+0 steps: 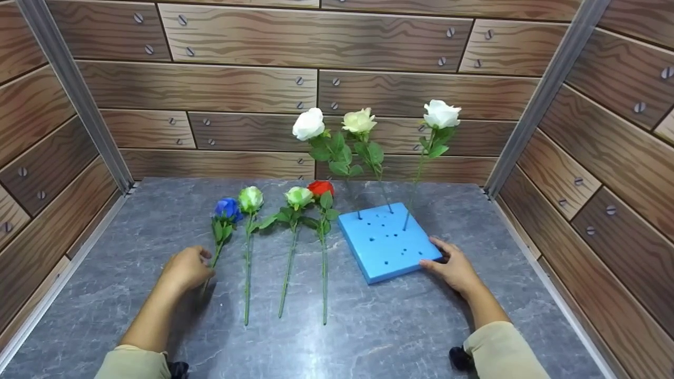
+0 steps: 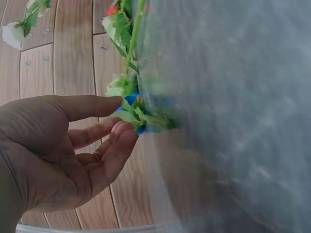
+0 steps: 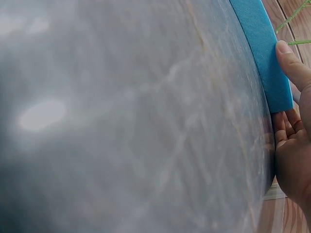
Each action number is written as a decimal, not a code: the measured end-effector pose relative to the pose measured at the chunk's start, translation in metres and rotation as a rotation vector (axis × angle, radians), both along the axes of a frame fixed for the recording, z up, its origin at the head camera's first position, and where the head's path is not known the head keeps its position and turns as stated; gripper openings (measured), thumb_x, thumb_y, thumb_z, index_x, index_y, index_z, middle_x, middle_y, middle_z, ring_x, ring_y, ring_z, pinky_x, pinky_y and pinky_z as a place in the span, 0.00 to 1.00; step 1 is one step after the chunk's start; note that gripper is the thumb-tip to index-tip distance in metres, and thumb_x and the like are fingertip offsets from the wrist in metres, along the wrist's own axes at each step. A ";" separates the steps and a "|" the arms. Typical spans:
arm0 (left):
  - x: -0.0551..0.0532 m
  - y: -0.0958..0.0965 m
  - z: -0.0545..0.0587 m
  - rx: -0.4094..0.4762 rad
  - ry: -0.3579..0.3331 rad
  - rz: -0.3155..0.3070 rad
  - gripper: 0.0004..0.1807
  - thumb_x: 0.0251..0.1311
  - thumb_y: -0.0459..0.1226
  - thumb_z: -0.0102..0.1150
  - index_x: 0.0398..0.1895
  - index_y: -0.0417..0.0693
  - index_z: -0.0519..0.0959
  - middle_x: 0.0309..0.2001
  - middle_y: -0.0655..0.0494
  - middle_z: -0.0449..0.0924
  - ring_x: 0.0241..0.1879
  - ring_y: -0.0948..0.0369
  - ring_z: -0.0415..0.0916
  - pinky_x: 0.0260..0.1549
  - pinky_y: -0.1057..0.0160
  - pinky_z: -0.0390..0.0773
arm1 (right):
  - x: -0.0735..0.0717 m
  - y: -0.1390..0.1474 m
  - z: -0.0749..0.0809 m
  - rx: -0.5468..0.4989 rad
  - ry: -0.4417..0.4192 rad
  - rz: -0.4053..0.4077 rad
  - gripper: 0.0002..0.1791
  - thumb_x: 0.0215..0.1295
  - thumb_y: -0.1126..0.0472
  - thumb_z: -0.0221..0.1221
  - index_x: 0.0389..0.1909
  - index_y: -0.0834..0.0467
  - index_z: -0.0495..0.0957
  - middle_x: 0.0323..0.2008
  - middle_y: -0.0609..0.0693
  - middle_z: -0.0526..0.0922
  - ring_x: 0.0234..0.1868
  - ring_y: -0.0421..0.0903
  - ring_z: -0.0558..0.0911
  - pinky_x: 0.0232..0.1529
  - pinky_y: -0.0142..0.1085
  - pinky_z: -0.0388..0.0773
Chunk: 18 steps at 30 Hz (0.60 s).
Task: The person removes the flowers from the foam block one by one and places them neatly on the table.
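Note:
At the left, a blue rose (image 1: pixel 228 209) lies on the grey table, and my left hand (image 1: pixel 188 269) is over its stem. In the left wrist view, the left hand (image 2: pixel 73 145) has its fingers apart, with nothing visible between them; the rose's leaves (image 2: pixel 138 116) show beyond the fingertips. My right hand (image 1: pixel 454 267) grips the near right corner of a blue foam block (image 1: pixel 376 268), thumb at its front edge. Two white roses (image 1: pixel 308 125) and a pale cream rose (image 1: pixel 359 121) stand upright in holes of the block.
Between the blue rose and the block lie two green-white roses (image 1: pixel 251 199) and a red rose (image 1: pixel 321 188), stems toward me. Wood-patterned walls (image 1: pixel 237 84) with metal corner posts (image 1: pixel 547 95) enclose the table (image 1: pixel 368 337) at the back and sides.

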<state>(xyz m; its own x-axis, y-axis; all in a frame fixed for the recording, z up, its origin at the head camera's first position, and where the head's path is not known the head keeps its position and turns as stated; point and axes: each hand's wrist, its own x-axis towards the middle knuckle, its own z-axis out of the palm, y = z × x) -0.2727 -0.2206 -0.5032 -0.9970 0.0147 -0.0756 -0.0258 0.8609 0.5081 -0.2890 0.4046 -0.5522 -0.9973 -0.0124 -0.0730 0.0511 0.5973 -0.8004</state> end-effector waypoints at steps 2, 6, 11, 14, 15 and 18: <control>-0.001 0.006 0.006 0.021 0.008 0.004 0.24 0.57 0.39 0.70 0.56 0.36 0.83 0.47 0.39 0.89 0.48 0.41 0.86 0.51 0.37 0.84 | 0.000 0.000 0.000 -0.002 -0.002 -0.005 0.51 0.70 0.43 0.72 0.86 0.54 0.59 0.83 0.68 0.56 0.77 0.67 0.71 0.75 0.59 0.75; 0.001 0.024 0.021 0.087 0.002 0.010 0.25 0.64 0.39 0.69 0.61 0.35 0.80 0.51 0.37 0.88 0.51 0.40 0.86 0.54 0.38 0.84 | 0.002 0.000 0.000 0.002 0.001 -0.010 0.51 0.70 0.43 0.72 0.86 0.53 0.60 0.83 0.68 0.58 0.77 0.67 0.71 0.74 0.59 0.75; -0.004 0.042 0.027 0.147 -0.006 -0.004 0.25 0.70 0.38 0.67 0.66 0.35 0.78 0.55 0.36 0.87 0.56 0.39 0.85 0.55 0.40 0.85 | 0.002 0.001 0.000 -0.001 0.004 -0.010 0.51 0.70 0.43 0.73 0.86 0.54 0.60 0.83 0.68 0.57 0.77 0.68 0.71 0.75 0.61 0.74; -0.007 0.052 0.030 0.185 -0.006 -0.004 0.24 0.70 0.37 0.66 0.66 0.36 0.78 0.57 0.34 0.87 0.58 0.38 0.84 0.55 0.41 0.86 | 0.002 0.001 0.000 0.002 0.006 -0.010 0.51 0.69 0.43 0.73 0.86 0.54 0.60 0.83 0.68 0.57 0.77 0.68 0.71 0.75 0.62 0.73; -0.008 0.056 0.031 0.200 -0.010 -0.002 0.24 0.71 0.37 0.66 0.66 0.37 0.78 0.58 0.34 0.86 0.58 0.38 0.84 0.55 0.42 0.86 | 0.002 0.001 0.000 0.002 0.005 -0.010 0.51 0.69 0.43 0.73 0.86 0.54 0.60 0.83 0.68 0.57 0.77 0.68 0.71 0.75 0.62 0.73; -0.011 0.065 0.031 0.229 -0.005 -0.003 0.24 0.73 0.38 0.64 0.67 0.39 0.77 0.60 0.35 0.85 0.60 0.38 0.83 0.55 0.42 0.86 | 0.002 0.001 0.000 0.004 0.005 -0.008 0.51 0.69 0.43 0.73 0.86 0.54 0.60 0.83 0.68 0.58 0.78 0.68 0.70 0.76 0.63 0.72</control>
<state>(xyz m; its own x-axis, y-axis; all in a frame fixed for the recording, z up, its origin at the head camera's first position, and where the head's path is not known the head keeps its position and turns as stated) -0.2841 -0.1552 -0.4721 -0.9966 0.0355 -0.0749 -0.0261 0.7235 0.6898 -0.2873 0.4059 -0.5522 -0.9977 -0.0039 -0.0683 0.0523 0.6000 -0.7983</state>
